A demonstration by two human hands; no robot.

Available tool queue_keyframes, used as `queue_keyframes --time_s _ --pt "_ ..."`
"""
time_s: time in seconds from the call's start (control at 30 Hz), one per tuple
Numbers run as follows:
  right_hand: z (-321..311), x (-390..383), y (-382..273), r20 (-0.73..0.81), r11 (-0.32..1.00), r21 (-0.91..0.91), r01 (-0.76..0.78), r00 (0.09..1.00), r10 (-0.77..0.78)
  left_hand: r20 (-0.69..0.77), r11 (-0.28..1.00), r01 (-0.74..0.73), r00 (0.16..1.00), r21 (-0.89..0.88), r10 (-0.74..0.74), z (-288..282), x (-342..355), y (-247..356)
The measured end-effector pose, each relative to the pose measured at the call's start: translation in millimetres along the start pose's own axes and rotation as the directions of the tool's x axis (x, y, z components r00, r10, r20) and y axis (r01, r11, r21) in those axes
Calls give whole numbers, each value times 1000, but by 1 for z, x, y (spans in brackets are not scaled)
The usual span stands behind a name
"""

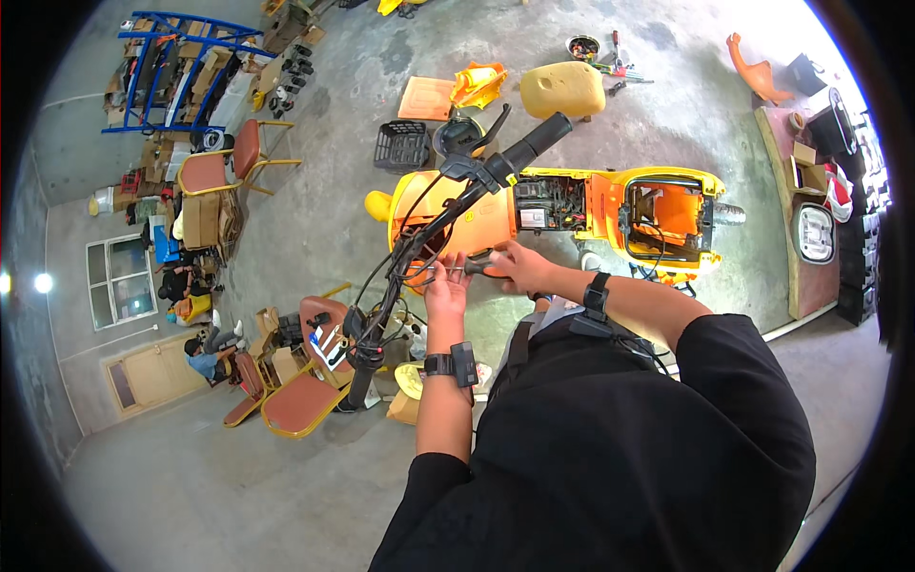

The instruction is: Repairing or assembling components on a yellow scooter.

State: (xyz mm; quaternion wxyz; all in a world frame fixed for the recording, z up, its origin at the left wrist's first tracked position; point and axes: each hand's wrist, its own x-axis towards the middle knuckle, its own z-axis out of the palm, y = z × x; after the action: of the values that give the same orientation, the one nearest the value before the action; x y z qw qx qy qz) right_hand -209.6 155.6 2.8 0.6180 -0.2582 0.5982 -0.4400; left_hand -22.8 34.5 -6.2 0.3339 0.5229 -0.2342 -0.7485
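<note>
A stripped yellow electric scooter [562,217] stands in front of me, its black handlebar [443,214] running diagonally across the view. In my right hand [522,268] is a screwdriver [488,264] with a dark handle, its shaft pointing left toward the orange front panel's lower edge. My left hand [445,289] is at the shaft end, beneath the handlebar, with its fingers bent upward close to the metal. Whether a small part sits between those fingertips is too small to see. Cables hang around the steering column and partly cover the spot where both hands meet.
Beyond the scooter lie a yellow seat [562,91], a black crate [402,145] and orange body panels [478,86]. Tools [621,69] rest on the floor. Red-brown chairs [303,398] stand at left, one holding small parts. A wooden bench [810,286] is at right.
</note>
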Motion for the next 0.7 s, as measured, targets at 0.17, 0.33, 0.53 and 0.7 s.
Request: queue_keyframes --time_s 0.17,0.33,0.53,0.7 --pt "-11 11 -1 256 980 -58 -192 946 201 44 997 -1 999 -76 4 -3 1 -1" --pt "3 16 34 55 882 -241 405 913 -404 16 997 1 1000 -83 1 2 0 -1" --pt "-2 16 11 149 977 193 -86 987 58 26 998 -45 999 -40 46 6 -1 1" --pt "-16 17 6 289 982 -104 -159 940 183 20 994 -29 999 -107 31 7 -2 2"
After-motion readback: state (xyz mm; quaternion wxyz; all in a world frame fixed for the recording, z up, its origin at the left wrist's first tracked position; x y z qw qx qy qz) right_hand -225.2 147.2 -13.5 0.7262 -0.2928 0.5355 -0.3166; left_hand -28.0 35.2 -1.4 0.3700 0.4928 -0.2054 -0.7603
